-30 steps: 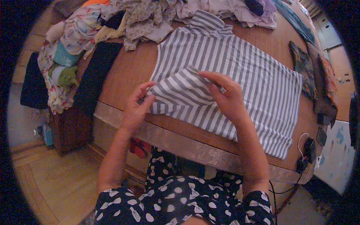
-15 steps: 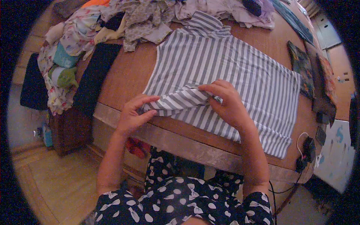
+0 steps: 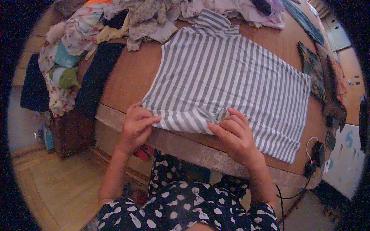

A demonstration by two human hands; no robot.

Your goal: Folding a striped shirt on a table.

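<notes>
Striped shirt spread flat on the wooden desk (image 3: 127,82), both hands at its near edge.

The desk carries everything; the grey-and-white striped shirt (image 3: 231,77) lies flat across its middle, collar pointing to the far side. Beyond the shirt's collar sits a heap of mixed clothes (image 3: 154,15), and left of the shirt a dark garment (image 3: 96,77) hangs over the desk edge. At the shirt's near-left corner the left hand (image 3: 137,127) has its grip pinching the fabric edge. The right hand (image 3: 235,136) rests on the shirt's near hem, fingers pressing a folded-in part.
</notes>
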